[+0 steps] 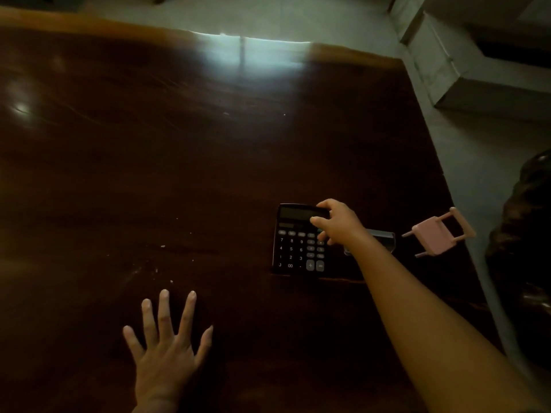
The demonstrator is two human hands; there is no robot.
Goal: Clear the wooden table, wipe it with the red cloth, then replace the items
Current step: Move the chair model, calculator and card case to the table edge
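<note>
A black calculator lies flat on the dark wooden table, right of centre. My right hand rests over its upper right corner, fingers curled around its top edge. Just right of the calculator, partly hidden by my wrist, lies a small grey object. A tiny pink toy chair lies tipped on its side near the table's right edge. My left hand is flat on the table near the front, fingers spread, holding nothing. No red cloth is in view.
Small crumbs dot the table left of the calculator. Grey floor and a pale step or box lie beyond the right edge. A dark patterned shape sits at the far right.
</note>
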